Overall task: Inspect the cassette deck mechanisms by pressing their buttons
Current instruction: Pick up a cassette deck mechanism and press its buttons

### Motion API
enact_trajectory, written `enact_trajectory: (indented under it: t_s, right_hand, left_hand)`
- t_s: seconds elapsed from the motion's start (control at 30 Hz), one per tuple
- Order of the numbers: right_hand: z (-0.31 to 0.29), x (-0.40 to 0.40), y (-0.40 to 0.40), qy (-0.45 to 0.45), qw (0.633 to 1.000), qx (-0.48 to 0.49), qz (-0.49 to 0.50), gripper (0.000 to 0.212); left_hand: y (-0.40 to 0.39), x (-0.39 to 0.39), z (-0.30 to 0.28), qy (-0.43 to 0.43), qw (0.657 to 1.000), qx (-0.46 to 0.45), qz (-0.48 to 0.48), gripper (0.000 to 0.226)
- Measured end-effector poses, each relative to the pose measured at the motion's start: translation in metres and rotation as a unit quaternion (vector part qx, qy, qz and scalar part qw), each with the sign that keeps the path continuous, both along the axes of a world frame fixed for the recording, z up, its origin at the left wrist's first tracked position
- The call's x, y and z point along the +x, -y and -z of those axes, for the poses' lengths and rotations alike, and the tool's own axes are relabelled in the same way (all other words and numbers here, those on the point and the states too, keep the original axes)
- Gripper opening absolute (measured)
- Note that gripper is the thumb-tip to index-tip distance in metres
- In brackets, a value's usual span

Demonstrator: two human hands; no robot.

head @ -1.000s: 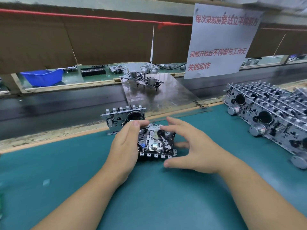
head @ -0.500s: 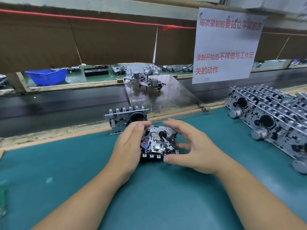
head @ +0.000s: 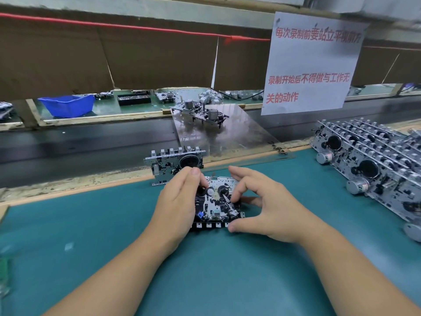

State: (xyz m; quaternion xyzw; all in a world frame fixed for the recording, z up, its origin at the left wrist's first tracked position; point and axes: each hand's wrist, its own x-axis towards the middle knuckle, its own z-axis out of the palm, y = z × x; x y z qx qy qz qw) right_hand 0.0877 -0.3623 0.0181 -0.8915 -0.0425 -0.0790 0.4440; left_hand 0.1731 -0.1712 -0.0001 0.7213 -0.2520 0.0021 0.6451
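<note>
A cassette deck mechanism (head: pixel 216 205), metal and black with a row of buttons along its near edge, lies on the green mat (head: pixel 205 270) in the middle. My left hand (head: pixel 180 204) grips its left side, thumb curled over the top near a black reel hub. My right hand (head: pixel 264 206) holds its right side, thumb at the near button edge and fingers arched over the far edge. A second mechanism (head: pixel 174 161) stands upright just behind, untouched.
Several mechanisms are stacked in rows (head: pixel 373 160) at the right of the mat. A clear plastic sheet (head: pixel 227 135) carries another mechanism (head: pixel 200 111) over the dark conveyor belt (head: pixel 79 149). A blue bin (head: pixel 67 104) sits far left. A white notice (head: pixel 312 65) hangs above.
Both hands have closed in on the mechanism. The right fingers curled down over its far edge and the left thumb moved onto its top. The mechanism has barely shifted.
</note>
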Motion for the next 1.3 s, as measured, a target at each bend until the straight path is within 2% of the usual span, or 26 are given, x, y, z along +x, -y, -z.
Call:
enact_trajectory:
  t_s: [0.1, 0.27, 0.43, 0.53, 0.6, 0.77, 0.9, 0.93, 1.13, 1.3]
  right_hand:
    - [0.001, 0.001, 0.0, 0.001, 1.0, 0.002, -0.001, 0.046]
    - [0.0, 0.002, -0.001, 0.01, 1.0, 0.009, -0.008, 0.067]
    - [0.001, 0.001, -0.001, 0.009, 1.0, -0.003, -0.004, 0.055]
    - [0.0, 0.0, -0.002, 0.005, 1.0, 0.011, -0.008, 0.07]
    - [-0.002, 0.0, -0.003, 0.004, 1.0, -0.002, -0.013, 0.077]
    - [-0.004, -0.001, -0.003, -0.004, 1.0, -0.012, 0.005, 0.057]
    - [-0.006, -0.002, -0.006, -0.002, 1.0, -0.005, -0.002, 0.069]
    - [-0.007, -0.003, -0.007, -0.002, 1.0, -0.011, -0.003, 0.066]
    - [-0.013, -0.007, -0.009, 0.018, 0.999, -0.046, 0.012, 0.024]
    - [-0.011, -0.007, -0.033, 0.051, 0.988, -0.128, 0.076, 0.025]
  left_hand:
    - [0.0, -0.002, -0.002, 0.013, 1.0, -0.004, 0.002, 0.036]
    - [-0.001, -0.003, -0.004, 0.021, 1.0, -0.002, 0.008, 0.038]
    - [-0.001, -0.005, -0.005, 0.03, 1.0, 0.002, 0.002, 0.048]
    - [-0.002, -0.005, -0.006, 0.02, 1.0, -0.014, -0.003, 0.037]
    - [-0.002, -0.004, -0.005, 0.031, 0.999, -0.009, 0.0, 0.038]
    - [-0.003, -0.005, -0.006, 0.04, 0.999, 0.001, -0.001, 0.053]
    - [-0.003, -0.005, -0.006, 0.037, 0.999, 0.004, -0.001, 0.045]
    - [-0.003, -0.005, -0.006, 0.036, 0.999, 0.006, 0.004, 0.046]
    - [-0.002, -0.003, -0.003, 0.037, 0.999, -0.002, -0.009, 0.05]
    - [0.001, -0.003, 0.0, 0.029, 0.999, -0.027, -0.014, 0.03]
